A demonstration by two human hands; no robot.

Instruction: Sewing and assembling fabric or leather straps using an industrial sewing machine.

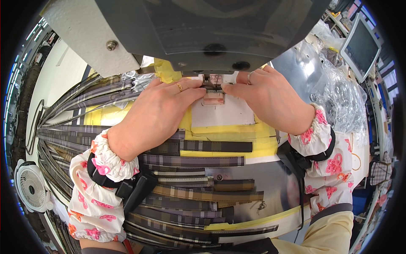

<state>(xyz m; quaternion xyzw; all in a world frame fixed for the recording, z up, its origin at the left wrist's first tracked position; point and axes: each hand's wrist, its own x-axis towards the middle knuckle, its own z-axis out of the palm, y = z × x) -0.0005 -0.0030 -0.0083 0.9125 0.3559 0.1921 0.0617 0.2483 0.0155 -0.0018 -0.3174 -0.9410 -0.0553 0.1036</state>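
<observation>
Under the head of a grey sewing machine (213, 31), both my hands work close to the needle area (213, 80). My left hand (163, 103) lies on the left of it, its thumb and fingers pressed together at a small dark edge. Opposite it, my right hand (272, 95) has thumb and forefinger closed beside the same spot. Whatever the fingertips hold is mostly hidden and too small to name. Long plaid fabric straps (194, 161) in dark grey, purple and brown lie in rows before my hands, some running off left.
Yellow tape (237, 137) edges a white sheet (222, 114) on the work surface. Clear plastic bags (338, 95) pile up at the right, below a tablet screen (360, 46). A small white fan (31, 188) stands at the far left. Loose dark thread (261, 206) lies near me.
</observation>
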